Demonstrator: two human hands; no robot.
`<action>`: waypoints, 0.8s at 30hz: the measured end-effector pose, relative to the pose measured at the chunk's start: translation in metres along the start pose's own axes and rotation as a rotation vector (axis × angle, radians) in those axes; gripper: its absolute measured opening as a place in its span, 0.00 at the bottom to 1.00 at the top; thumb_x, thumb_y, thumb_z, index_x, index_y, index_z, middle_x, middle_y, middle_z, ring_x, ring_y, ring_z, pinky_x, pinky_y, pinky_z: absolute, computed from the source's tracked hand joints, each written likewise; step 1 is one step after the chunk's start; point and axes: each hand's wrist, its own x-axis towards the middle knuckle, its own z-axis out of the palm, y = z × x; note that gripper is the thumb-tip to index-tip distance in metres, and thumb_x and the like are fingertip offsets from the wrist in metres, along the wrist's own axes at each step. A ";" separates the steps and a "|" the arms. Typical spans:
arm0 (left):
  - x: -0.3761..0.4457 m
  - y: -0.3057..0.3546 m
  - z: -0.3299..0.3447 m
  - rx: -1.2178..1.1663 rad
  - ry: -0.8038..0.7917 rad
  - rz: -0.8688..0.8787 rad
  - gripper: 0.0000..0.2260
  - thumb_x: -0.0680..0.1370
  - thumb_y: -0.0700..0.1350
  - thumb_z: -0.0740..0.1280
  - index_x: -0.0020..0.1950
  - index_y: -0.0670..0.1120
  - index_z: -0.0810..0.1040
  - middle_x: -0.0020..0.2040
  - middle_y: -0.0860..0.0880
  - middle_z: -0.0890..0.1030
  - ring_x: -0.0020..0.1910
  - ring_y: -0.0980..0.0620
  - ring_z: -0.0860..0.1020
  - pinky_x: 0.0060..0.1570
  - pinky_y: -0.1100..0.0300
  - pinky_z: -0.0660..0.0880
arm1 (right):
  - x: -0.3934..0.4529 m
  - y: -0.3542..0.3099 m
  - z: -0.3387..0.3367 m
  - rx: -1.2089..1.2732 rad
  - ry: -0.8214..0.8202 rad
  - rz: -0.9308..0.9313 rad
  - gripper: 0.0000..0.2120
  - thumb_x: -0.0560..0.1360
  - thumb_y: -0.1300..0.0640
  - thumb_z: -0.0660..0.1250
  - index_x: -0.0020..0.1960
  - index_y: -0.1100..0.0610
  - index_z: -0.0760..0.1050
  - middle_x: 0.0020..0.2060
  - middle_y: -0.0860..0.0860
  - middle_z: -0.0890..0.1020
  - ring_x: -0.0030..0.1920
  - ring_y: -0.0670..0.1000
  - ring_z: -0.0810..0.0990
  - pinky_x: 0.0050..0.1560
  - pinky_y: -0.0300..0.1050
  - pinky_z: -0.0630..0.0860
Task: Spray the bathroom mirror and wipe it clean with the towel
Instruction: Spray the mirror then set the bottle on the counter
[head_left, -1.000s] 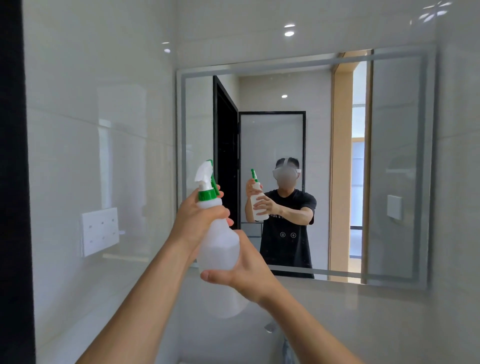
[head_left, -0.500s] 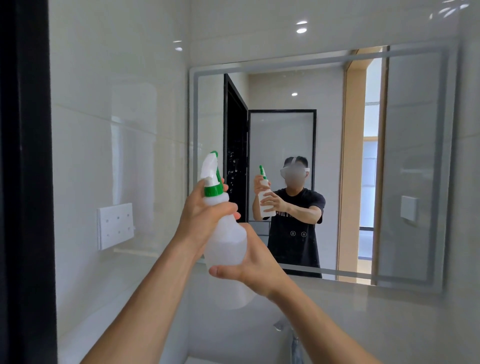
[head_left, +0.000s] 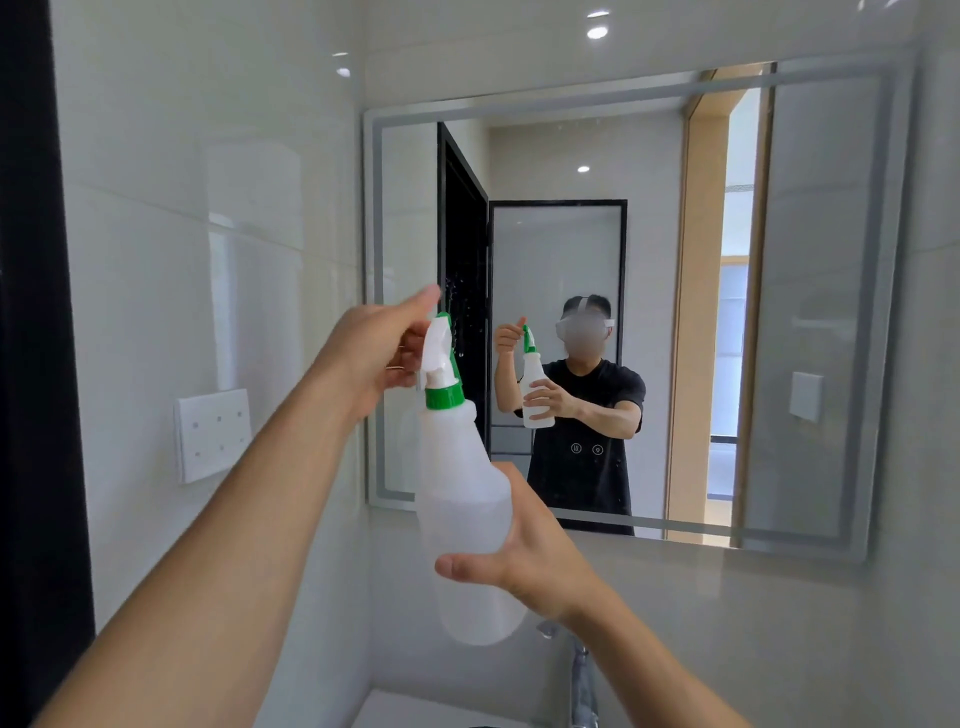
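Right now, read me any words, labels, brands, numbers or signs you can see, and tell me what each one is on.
No readable words or numbers anywhere.
Spray bottle: plain, no label showing.
Mirror: two small round icons near its lower edge, symbols only, too small to make out.
White wall panel: only small dots, no text.

Bright, ceiling-spot glare — edges bowed

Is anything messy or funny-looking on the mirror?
Yes: small droplets speckle the mirror near its left side, just above the spray bottle nozzle. They look like fresh spray, not damage. No towel is in view.
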 end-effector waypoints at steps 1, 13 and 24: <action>0.003 0.003 0.001 0.036 -0.019 -0.029 0.15 0.72 0.56 0.74 0.38 0.44 0.80 0.34 0.46 0.76 0.33 0.47 0.72 0.36 0.56 0.69 | -0.002 0.002 0.000 -0.009 -0.002 0.001 0.34 0.63 0.52 0.81 0.62 0.43 0.68 0.54 0.38 0.75 0.56 0.41 0.77 0.56 0.43 0.79; 0.015 -0.007 0.023 -0.064 -0.170 -0.302 0.18 0.79 0.43 0.67 0.29 0.43 0.82 0.37 0.46 0.79 0.20 0.57 0.62 0.21 0.67 0.56 | -0.012 0.021 -0.005 0.036 0.000 0.044 0.33 0.61 0.52 0.81 0.61 0.44 0.68 0.56 0.45 0.76 0.55 0.43 0.78 0.49 0.37 0.77; 0.022 -0.013 0.027 -0.197 -0.240 -0.353 0.17 0.78 0.44 0.67 0.33 0.40 0.86 0.39 0.46 0.74 0.36 0.52 0.66 0.44 0.58 0.65 | -0.012 0.020 -0.009 0.036 0.023 0.041 0.32 0.62 0.53 0.81 0.59 0.42 0.69 0.53 0.42 0.77 0.53 0.41 0.79 0.48 0.36 0.76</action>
